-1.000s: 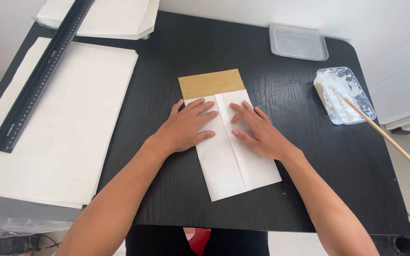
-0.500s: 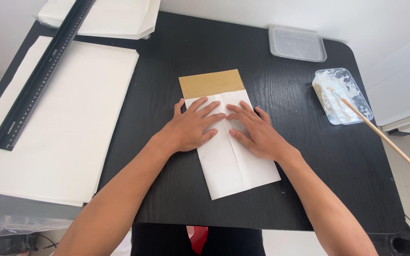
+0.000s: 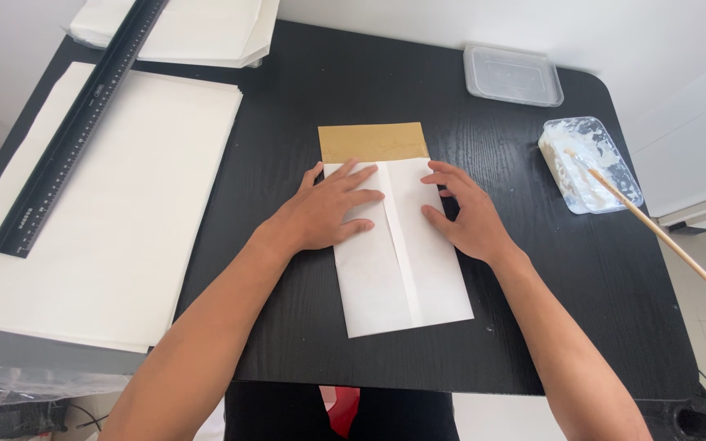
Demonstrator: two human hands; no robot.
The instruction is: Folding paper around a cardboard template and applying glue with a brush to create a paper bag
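A folded white paper sheet (image 3: 398, 282) lies on the black table (image 3: 304, 106), its two side flaps meeting in a seam down the middle. A tan cardboard piece (image 3: 373, 141) sticks out from under its far end. My left hand (image 3: 324, 214) lies flat on the left flap, fingers spread and pointing toward the seam. My right hand (image 3: 467, 219) rests on the right flap and its outer edge, fingers apart. Neither hand grips anything.
A large stack of white sheets (image 3: 116, 212) covers the table's left side with a long black ruler (image 3: 75, 135) across it. More white sheets (image 3: 198, 28) lie at the back. A clear lid (image 3: 512, 75) and a tray of white paste (image 3: 586, 163) with a wooden stick (image 3: 655, 230) sit right.
Both hands slid apart from the centre seam toward the outer sides of the folded paper. The paper itself stays in place.
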